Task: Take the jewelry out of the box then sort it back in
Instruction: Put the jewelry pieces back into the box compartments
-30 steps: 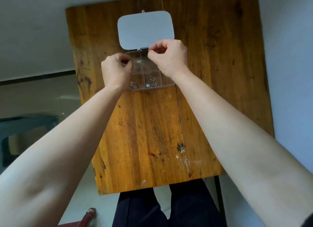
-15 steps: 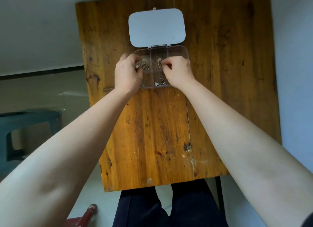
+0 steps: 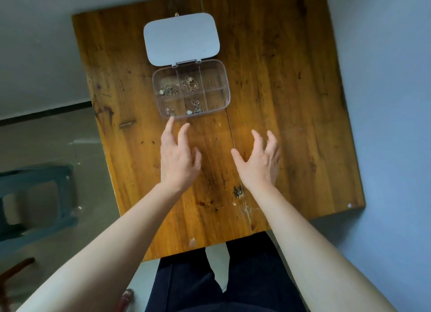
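Both bare forearms reach forward; the left hand [image 3: 178,156] and right hand [image 3: 258,161] hover apart, fingers spread, holding nothing.

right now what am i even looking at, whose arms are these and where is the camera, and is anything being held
There is no machine here: a person is working with two bare hands. The single picture comes from a wide-angle camera worn on the person's head, looking forward and down, so the arms reach into view from the bottom edge.

On the worn brown wooden table lies a clear plastic compartment box, its pale grey rounded lid swung open and lying flat beyond it. Small pieces of metal jewelry sit in four of its compartments; the two on the right look empty.

The left hand and the right hand hover over the table on the near side of the box, fingers spread. Neither holds anything. A left fingertip appears close to the box's near edge; contact cannot be judged.
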